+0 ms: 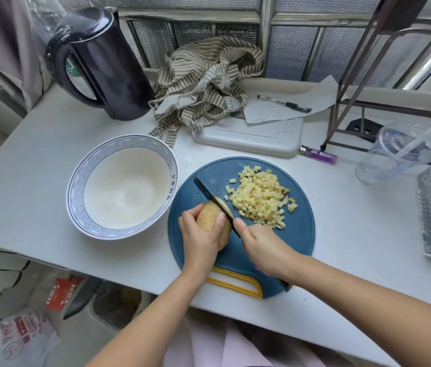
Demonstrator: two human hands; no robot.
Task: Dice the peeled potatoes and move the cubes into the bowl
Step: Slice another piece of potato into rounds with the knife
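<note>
White table [37, 181] against a metal-framed textured glass window [293, 54], grey curtain [2, 35] to the left, brown metal rack [340, 103] right, soft daylight throughout.

My left hand [200, 235] grips potato [213, 221] on blue board [299, 234], frame centre; right hand [263, 250] holds knife [210, 200] blade into it. Cubes [260, 198] right; bowl [123, 185] left.

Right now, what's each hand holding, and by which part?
Left hand grips the potato round its side, thumb on top. Right hand grips the knife by its handle, blade on the potato.
</note>
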